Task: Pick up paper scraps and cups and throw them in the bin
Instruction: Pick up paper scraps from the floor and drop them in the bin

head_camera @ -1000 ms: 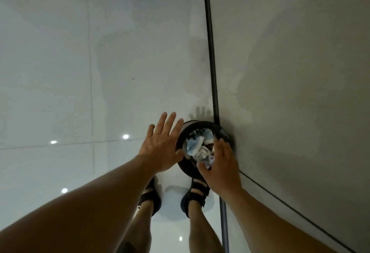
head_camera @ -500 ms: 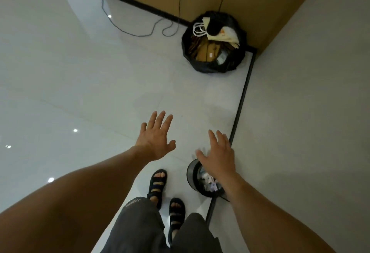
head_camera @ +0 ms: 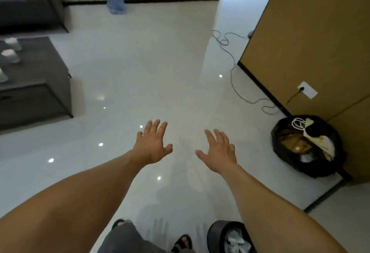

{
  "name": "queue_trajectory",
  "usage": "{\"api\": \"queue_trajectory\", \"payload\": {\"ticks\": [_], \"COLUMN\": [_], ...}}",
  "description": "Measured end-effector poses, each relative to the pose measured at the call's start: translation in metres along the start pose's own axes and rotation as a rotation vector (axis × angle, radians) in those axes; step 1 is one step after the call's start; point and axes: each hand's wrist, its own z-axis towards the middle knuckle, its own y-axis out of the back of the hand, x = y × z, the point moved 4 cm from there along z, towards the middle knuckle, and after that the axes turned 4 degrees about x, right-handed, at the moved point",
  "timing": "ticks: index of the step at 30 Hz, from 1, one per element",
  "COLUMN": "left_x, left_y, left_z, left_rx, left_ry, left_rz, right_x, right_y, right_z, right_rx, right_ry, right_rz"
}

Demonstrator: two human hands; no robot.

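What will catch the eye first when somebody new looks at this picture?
The left hand and right hand, both open and empty, spread over the glossy white floor at the centre. A small black bin with paper scraps stands at the bottom right; a large black rubbish bag sits by the brown wall.

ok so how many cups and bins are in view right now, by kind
cups: 3, on the dark table, one cut off by the frame edge
small bin holding paper scraps: 1
large black-bagged bin: 1
total: 5
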Motion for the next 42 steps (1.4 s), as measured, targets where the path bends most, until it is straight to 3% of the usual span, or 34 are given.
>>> {"api": "queue_trajectory", "payload": {"ticks": [7, 16, 33, 42], "left_x": [0.207, 0.457, 0.741, 0.868], "left_y": [0.057, 0.117, 0.181, 0.195], "left_z": [-0.096, -0.261, -0.358, -0.397], "left_rx": [-0.196, -0.382, -0.486, -0.49], "left_ry": [0.337, 0.694, 1.225, 1.405], "left_rz": [-0.155, -0.204, -0.292, -0.37], "right_x": [0.228, 0.542, 0.958, 1.121], "right_y": [0.01, -0.033, -0.11, -0.149], "right_z": [0.008, -0.03, -0.02, -0.019], "right_rx": [-0.027, -0.059, 0.128, 0.199], "right_ry": [0.349, 0.801, 1.295, 1.467], "right_rz": [-0.158, -0.264, -0.29, -0.406]}}
